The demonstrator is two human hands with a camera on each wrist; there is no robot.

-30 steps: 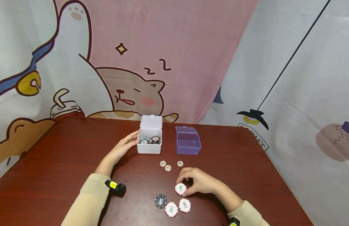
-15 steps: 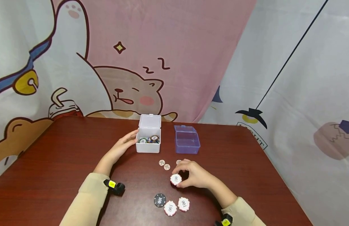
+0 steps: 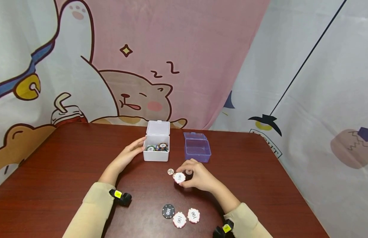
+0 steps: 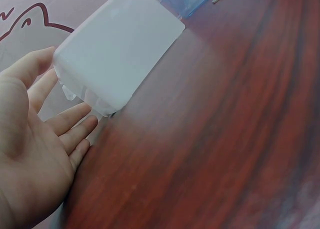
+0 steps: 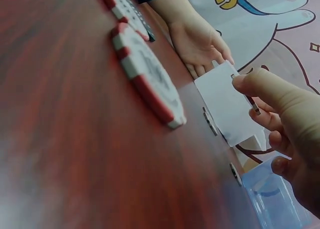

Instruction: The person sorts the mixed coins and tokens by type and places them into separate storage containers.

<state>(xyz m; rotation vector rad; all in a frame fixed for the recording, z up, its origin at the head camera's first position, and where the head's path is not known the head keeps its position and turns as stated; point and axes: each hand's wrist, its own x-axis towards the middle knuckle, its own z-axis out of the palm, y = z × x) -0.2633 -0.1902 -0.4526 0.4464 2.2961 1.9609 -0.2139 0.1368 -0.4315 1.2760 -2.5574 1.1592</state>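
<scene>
Head view: chip (image 3: 179,178) is pinched in right hand (image 3: 200,176).

The number 100 stands, upside down, on the held white chip (image 3: 179,178) in the right hand (image 3: 201,176), in front of the white box (image 3: 156,156) and to its right. Farther in front of the white box, 100 also shows on the black chip (image 3: 168,211), the middle white chip (image 3: 179,220) and, upside down, the rightmost white chip (image 3: 193,215). Above the white box, the backdrop (image 3: 202,39) bears two Z-shaped letters. Well right of the white box, a printed sign (image 3: 273,149) ends in IT. Marks on the loose chips (image 3: 162,146) in the white box and the yellow wrist labels (image 3: 117,194) in front of it are too small to read.
</scene>
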